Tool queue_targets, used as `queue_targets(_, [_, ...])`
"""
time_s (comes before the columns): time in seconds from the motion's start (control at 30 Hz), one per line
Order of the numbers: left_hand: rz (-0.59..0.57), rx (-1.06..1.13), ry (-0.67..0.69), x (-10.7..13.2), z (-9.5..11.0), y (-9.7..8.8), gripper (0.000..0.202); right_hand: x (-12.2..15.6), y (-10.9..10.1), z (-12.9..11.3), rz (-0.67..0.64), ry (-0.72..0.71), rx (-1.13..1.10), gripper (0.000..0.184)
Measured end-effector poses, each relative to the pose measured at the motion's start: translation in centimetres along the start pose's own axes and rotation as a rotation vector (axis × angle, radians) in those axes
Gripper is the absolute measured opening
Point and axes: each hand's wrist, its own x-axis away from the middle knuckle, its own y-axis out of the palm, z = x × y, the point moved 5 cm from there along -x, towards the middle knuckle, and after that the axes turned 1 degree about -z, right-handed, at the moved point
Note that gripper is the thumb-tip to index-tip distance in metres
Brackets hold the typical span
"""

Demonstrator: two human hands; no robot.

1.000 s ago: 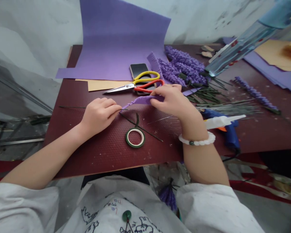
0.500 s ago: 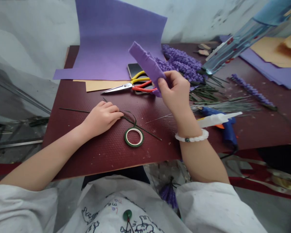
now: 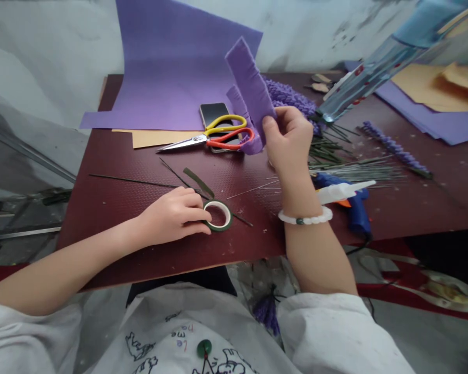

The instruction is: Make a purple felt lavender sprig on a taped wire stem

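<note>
My right hand (image 3: 290,140) is raised above the dark red table (image 3: 148,244) and pinches a fringed purple paper strip (image 3: 249,91) that stands up from my fingers. My left hand (image 3: 175,215) lies on the table with its fingers closed on the edge of a green floral tape roll (image 3: 217,215). A loose tail of green tape (image 3: 198,182) and thin dark wires (image 3: 132,181) lie just beyond that hand.
Scissors (image 3: 214,136) with yellow and red handles rest on a phone (image 3: 214,111). A big purple sheet (image 3: 171,67) curls up the wall. Purple paper flowers (image 3: 292,98), green stems (image 3: 347,169), a blue glue gun (image 3: 347,200) and a clear bottle (image 3: 366,72) lie to the right.
My right hand lifted the purple strip off the table and turned it upright. My left hand let go of the strip's end and moved toward me onto the tape roll.
</note>
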Motion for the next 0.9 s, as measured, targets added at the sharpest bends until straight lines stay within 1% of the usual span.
queue_targets(0.07, [0.105, 0.002, 0.000, -0.3, 0.1, -0.3, 0.016, -0.3, -0.1, 0.2, 0.004, -0.013, -0.056, 0.014])
queue_targets(0.13, [0.125, -0.021, -0.017, -0.9, -0.1, 0.0, 0.016, -0.6, -0.1, 0.5, -0.012, -0.011, -0.119, 0.014])
queue_targets(0.17, [0.106, -0.038, -0.033, -1.2, -0.3, 0.4, 0.017, -0.7, -0.1, 0.6, -0.020, -0.004, -0.150, 0.014])
queue_targets(0.27, [-0.006, -0.060, -0.089, -2.8, -1.0, 2.5, 0.024, -0.9, -0.2, 1.0, -0.022, 0.035, -0.233, 0.010])
queue_targets(0.3, [-0.049, -0.070, -0.119, -3.4, -1.2, 3.2, 0.026, -1.0, -0.3, 1.1, -0.013, 0.049, -0.251, 0.009])
queue_targets(0.33, [-0.088, -0.081, -0.174, -3.9, -1.6, 3.7, 0.033, -1.1, -0.5, 1.2, 0.001, 0.059, -0.262, 0.008])
queue_targets(0.37, [-0.101, -0.085, -0.224, -4.4, -1.8, 4.0, 0.044, -1.1, -0.6, 1.3, 0.017, 0.063, -0.265, 0.009])
queue_targets(0.4, [-0.100, -0.075, -0.253, -4.9, -2.1, 4.0, 0.050, -1.2, -0.8, 1.2, 0.036, 0.062, -0.264, 0.010])
queue_targets(0.43, [-0.084, -0.077, -0.268, -5.3, -2.3, 3.8, 0.050, -1.2, -1.0, 1.2, 0.057, 0.056, -0.263, 0.011])
queue_targets(0.47, [-0.074, -0.097, -0.272, -5.7, -2.7, 3.4, 0.045, -1.3, -1.2, 1.0, 0.077, 0.046, -0.268, 0.011])
queue_targets(0.53, [-0.081, -0.201, -0.302, -6.0, -4.3, 2.2, 0.035, -1.3, -1.6, 0.5, 0.120, 0.018, -0.288, 0.013])
queue_targets(0.57, [-0.077, -0.268, -0.367, -6.0, -5.5, 1.5, 0.036, -1.2, -1.8, 0.2, 0.141, 0.000, -0.299, 0.015])
queue_targets(0.63, [-0.103, -0.357, -0.558, -5.7, -8.7, 0.2, 0.045, -1.1, -2.0, -0.5, 0.175, -0.035, -0.292, 0.018])
queue_targets(0.7, [-0.158, -0.395, -0.722, -5.3, -11.7, -0.5, 0.050, -0.8, -1.9, -1.0, 0.181, -0.054, -0.223, 0.020])
queue_targets(0.73, [-0.192, -0.386, -0.766, -5.3, -12.9, -0.5, 0.050, -0.7, -1.7, -1.1, 0.170, -0.059, -0.173, 0.021])
queue_targets(0.77, [-0.223, -0.354, -0.789, -5.3, -13.9, -0.5, 0.043, -0.6, -1.5, -1.2, 0.151, -0.062, -0.120, 0.021])
queue_targets(0.8, [-0.218, -0.307, -0.799, -5.4, -14.6, -0.4, 0.033, -0.6, -1.2, -1.2, 0.125, -0.066, -0.071, 0.022])
queue_targets(0.87, [-0.139, -0.185, -0.781, -5.8, -15.6, -0.3, 0.011, -0.6, -0.8, -1.0, 0.094, -0.085, -0.007, 0.024])
queue_targets(0.9, [-0.113, -0.161, -0.774, -5.9, -15.9, -0.3, 0.007, -0.7, -0.9, -0.8, 0.098, -0.092, 0.007, 0.025])
